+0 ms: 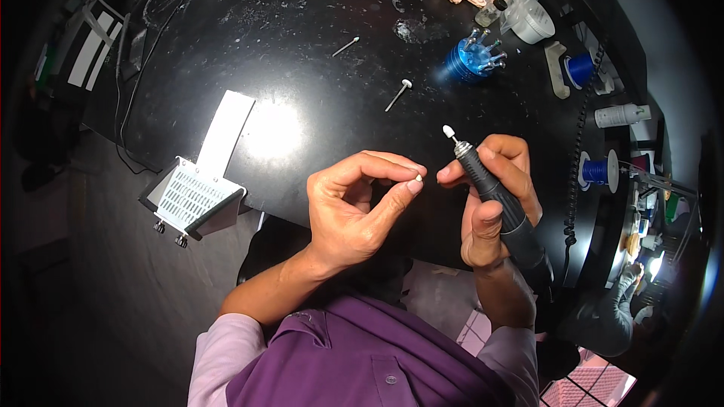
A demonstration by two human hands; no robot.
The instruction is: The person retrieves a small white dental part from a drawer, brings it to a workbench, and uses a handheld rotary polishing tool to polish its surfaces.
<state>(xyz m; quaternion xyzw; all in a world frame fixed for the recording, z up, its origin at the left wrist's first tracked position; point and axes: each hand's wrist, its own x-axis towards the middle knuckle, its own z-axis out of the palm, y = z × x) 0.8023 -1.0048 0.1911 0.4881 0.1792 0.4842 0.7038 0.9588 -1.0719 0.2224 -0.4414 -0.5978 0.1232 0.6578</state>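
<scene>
My left hand (339, 215) pinches a tiny whitish, tooth-like piece (419, 178) between thumb and forefinger, above the near part of the black table. Most of that piece is hidden by the fingertips. In my right hand (516, 169) lies a black rotary handpiece (498, 194), tilted with its metal nose pointing up and left. A white rounded bit (449, 131) is fitted in the nose. The bit stays apart from the small piece, and the fingertips of both hands are close together without clearly touching.
Two loose white-headed bits (406, 84) (356, 40) lie on the black table (302, 45). Behind my right hand stands a blue bit holder (464, 60). A perforated metal box (192, 194) sits left. Blue wire spools (599, 172), a coiled cord (577, 158) and another person (615, 313) are right.
</scene>
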